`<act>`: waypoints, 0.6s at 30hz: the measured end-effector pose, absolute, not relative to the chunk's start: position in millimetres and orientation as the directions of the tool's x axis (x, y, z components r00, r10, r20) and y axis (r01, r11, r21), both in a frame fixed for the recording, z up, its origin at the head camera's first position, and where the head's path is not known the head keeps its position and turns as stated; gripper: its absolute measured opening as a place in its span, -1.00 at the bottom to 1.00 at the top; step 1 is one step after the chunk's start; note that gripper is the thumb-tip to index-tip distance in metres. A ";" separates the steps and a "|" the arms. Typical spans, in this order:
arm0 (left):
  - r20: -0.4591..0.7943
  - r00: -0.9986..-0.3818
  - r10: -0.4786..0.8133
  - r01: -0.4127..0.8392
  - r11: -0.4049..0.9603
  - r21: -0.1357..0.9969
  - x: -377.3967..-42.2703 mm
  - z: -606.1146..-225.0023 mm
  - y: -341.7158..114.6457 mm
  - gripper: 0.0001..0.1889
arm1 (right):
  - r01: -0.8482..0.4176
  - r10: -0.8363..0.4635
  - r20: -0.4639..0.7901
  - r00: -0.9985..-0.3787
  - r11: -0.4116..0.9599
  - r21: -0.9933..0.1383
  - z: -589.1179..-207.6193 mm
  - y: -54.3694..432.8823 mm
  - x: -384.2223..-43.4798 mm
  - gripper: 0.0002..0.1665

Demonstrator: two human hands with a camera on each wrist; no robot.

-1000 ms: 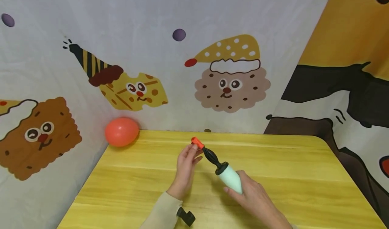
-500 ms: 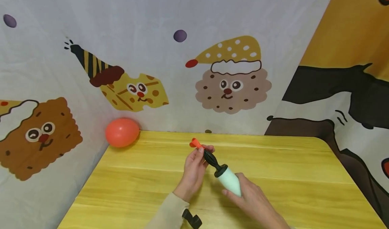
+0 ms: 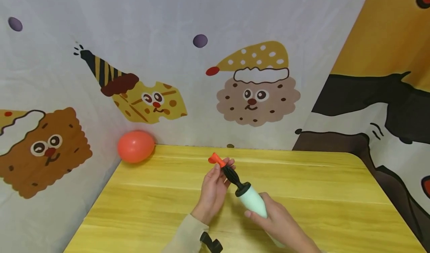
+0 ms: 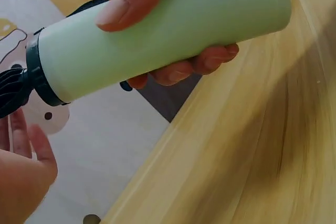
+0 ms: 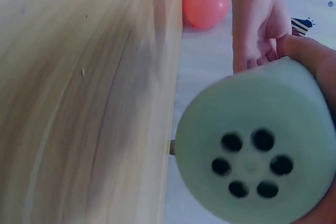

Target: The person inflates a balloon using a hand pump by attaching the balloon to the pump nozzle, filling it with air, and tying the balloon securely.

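At far left, 1 inflated balloon [image 3: 136, 146] is done; 1 unfilled balloon [image 3: 216, 159] is pinched by the left hand [image 3: 213, 191], the pump [image 3: 252, 201] clasped by the right hand [image 3: 279, 220].

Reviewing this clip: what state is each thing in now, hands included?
Round orange-red balloon: inflated, at the far left corner of the yellow wood-grain table.
Mint-green cylindrical pump with black ribbed nozzle: tilted, held above the table.
Small orange-red balloon: limp, over the nozzle's end.
Left hand: pinching the small balloon at the nozzle.
Right hand: gripping the pump's body.
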State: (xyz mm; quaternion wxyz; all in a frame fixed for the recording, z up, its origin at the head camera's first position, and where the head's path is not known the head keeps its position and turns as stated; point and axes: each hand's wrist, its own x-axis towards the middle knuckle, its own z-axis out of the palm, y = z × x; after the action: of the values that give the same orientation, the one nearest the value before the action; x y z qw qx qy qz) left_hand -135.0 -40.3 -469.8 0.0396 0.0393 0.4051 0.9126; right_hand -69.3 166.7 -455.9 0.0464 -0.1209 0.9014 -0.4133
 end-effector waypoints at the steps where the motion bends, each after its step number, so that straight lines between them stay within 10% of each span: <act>1: 0.039 -0.995 0.096 -0.037 -0.679 0.733 -134.9 -470.0 -40.7 -0.60 | -0.175 -0.266 0.007 -0.964 0.614 -0.770 -455.7 166.9 -69.3 -0.33; 5: 0.088 -0.995 -0.051 0.101 -0.564 0.819 -136.2 -471.7 -42.0 -0.84 | -0.127 -0.287 -0.052 -0.956 0.570 -0.812 -455.0 168.3 -70.5 -0.33; 10: 0.343 -0.906 -0.247 0.368 -0.059 0.928 -141.3 -470.5 -49.5 -0.89 | -0.033 -0.330 -0.144 -0.933 0.475 -0.879 -453.2 172.3 -73.3 -0.32; 18: 0.749 -0.648 -0.137 0.622 0.473 0.624 -152.6 -467.8 -64.0 -0.86 | 0.015 -0.448 -0.166 -0.879 0.321 -0.947 -450.2 176.6 -72.9 -0.44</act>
State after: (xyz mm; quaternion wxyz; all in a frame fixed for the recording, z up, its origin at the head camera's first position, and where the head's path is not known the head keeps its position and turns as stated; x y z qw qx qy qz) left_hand -152.6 -64.0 -467.8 -0.3888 0.1582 0.7651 0.4883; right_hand -72.9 176.6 -450.2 0.2043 -0.1376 0.7867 -0.5660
